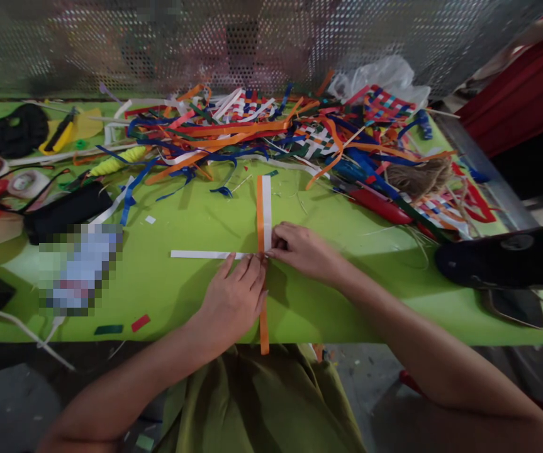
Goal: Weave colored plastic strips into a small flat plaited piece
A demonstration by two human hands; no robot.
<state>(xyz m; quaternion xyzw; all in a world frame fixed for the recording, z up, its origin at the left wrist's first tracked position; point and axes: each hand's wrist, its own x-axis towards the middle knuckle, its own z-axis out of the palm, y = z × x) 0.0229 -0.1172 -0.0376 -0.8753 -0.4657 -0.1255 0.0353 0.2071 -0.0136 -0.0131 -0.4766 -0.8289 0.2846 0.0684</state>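
Looking down at the lime-green table [153, 217], we find the work laid out near its front edge, before the wearer. An orange strip [260, 214] runs away from the body, its near end poking just past the table edge; along its far half, on the right, lies an upright white strip [267, 204]. A crosswise white strip [200, 254] reaches in from the left to meet them under the fingers. We note the left hand [236, 292] spread nearly flat, fingers extended and close together, pressing on the strips where they meet. The right hand [302, 248] is half curled, thumb and forefinger drawn together at the same crossing; we cannot tell whether a strip is pinched between them. Behind, we record a tangled heap of coloured strips [233, 132], a checkered woven piece [389, 104] at its right and a clear plastic bag [389, 72] beyond. Nearer, left of the hands: a green scrap [109, 329] and a red scrap [140, 323].
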